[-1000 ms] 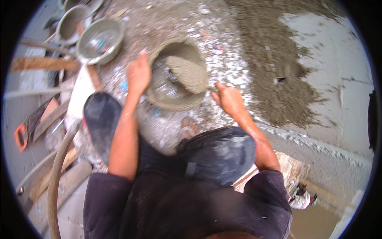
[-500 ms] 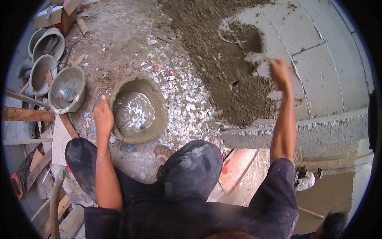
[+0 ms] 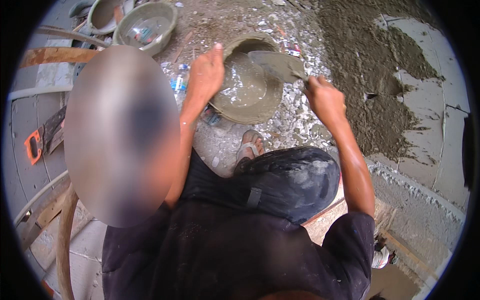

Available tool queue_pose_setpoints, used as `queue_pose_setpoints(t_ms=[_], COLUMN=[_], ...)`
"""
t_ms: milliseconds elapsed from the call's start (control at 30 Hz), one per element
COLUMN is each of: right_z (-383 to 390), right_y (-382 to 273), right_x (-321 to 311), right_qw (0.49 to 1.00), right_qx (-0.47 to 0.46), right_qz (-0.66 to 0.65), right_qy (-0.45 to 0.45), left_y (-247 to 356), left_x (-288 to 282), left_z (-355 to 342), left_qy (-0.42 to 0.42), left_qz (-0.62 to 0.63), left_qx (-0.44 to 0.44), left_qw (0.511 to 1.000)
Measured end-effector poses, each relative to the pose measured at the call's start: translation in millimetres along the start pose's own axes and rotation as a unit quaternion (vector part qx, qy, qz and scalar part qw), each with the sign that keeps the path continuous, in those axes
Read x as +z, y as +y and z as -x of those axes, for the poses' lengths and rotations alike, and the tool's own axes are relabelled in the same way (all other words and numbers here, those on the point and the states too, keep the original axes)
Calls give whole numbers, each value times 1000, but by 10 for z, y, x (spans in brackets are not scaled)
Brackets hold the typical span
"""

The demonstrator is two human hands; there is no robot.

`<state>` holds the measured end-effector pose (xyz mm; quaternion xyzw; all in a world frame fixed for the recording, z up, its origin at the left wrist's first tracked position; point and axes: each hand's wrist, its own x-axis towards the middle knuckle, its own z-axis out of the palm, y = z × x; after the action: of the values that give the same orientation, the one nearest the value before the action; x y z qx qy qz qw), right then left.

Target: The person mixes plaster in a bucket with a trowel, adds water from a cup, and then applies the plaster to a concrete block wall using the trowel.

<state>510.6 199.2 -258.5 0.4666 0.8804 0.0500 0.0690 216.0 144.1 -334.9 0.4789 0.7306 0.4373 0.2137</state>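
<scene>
A mortar-caked bucket [image 3: 272, 102] holds wet, shiny grey slurry and stands on the rubble-strewn ground in front of me. My left hand [image 3: 207, 72] is closed on its left rim, thumb up. In my right hand [image 3: 326, 101] is a trowel [image 3: 282, 65], gripped by its handle. The grey-smeared blade reaches left over the bucket's right rim, above the slurry. To the right, rough wet mortar [image 3: 357, 75] is spread over the ground and part of the pale blocks [image 3: 422, 102].
More tubs [image 3: 167, 32] stand at the upper left, with a plastic bottle [image 3: 180, 80] near my left wrist. An orange-handled saw [image 3: 34, 147] and curved wood [image 3: 65, 240] lie left. A blurred oval hides part of that side. Another person [image 3: 382, 255] shows lower right.
My right hand has come from the mortar-covered blocks to the bucket, bringing the trowel over its rim. The left hand still holds the rim. The whole view has shifted.
</scene>
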Motion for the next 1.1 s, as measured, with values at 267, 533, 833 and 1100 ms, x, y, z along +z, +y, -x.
queue_pose_setpoints(t_ms=[267, 533, 833, 1100], right_z=[-394, -30, -209, -370], right_y=[-725, -422, -244, 1505], right_x=[912, 667, -318, -1807], right_qw=[965, 970, 970, 882], right_qx=[-200, -87, -43, 208], right_qz=[-50, -188, -233, -416], right_qy=[-163, -128, 48, -83], left_y=[5, -95, -484, -210], left_x=[25, -107, -6, 66], left_z=[39, -116, -216, -183], left_qy=[-26, -18, 48, 12], left_qz=[69, 42, 44, 48], left_qx=[-71, -94, -44, -93], left_qw=[995, 995, 997, 994])
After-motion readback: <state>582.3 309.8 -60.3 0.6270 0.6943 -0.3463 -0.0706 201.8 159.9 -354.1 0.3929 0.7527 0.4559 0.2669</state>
